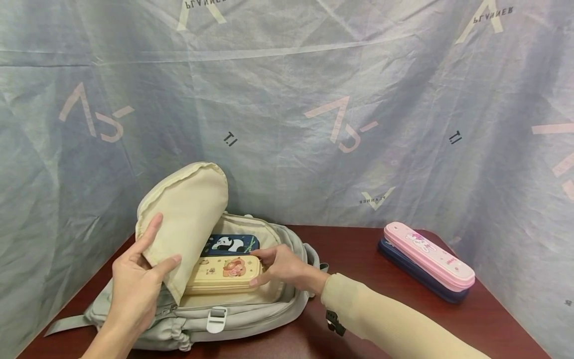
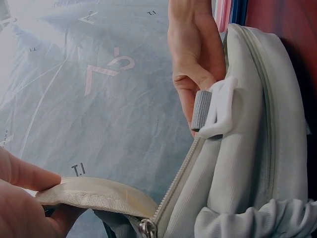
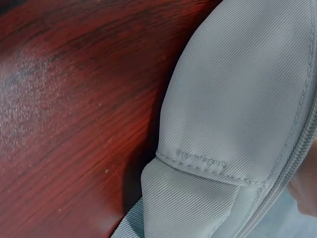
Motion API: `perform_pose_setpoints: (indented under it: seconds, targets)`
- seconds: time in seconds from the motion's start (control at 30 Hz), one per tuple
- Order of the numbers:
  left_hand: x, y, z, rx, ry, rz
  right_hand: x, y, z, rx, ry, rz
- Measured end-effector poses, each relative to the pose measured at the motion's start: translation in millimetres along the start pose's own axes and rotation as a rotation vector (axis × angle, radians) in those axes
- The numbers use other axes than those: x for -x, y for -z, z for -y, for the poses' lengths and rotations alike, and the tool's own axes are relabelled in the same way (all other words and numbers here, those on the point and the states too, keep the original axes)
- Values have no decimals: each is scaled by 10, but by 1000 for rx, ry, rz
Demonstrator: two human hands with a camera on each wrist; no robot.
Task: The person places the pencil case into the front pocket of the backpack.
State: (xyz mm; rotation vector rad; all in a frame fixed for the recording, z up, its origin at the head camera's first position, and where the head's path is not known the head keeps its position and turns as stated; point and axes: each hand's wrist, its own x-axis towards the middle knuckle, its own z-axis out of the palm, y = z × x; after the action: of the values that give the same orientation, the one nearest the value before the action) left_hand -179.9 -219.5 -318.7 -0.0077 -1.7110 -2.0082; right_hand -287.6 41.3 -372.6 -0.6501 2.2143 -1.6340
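A grey-green backpack lies on its back on the table, its cream-lined front flap folded up. My left hand holds the flap by its edge, thumb on the lining; the left wrist view shows the edge pinched between thumb and fingers. Inside the backpack, a yellow pencil case with a bear picture lies in front of a navy pencil case with a panda. Thumb and fingers of my right hand grip the yellow case's right end. The flap hides both cases' left ends.
To the right, a pink pencil case rests across a dark blue one on the red-brown table. Grey printed cloth hangs behind and at both sides. A strap trails from the backpack's left end.
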Motion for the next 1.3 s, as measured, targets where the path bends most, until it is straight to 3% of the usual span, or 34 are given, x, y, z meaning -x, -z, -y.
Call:
perform_pose_setpoints:
  seconds: [0.77,1.3]
  targets:
    - [-1,9,4,-22,18,4,-1,-47,-13,-35,-40,-39]
    - [-1,6,11,-6,6,7,2,-60,2,14,-58,-49]
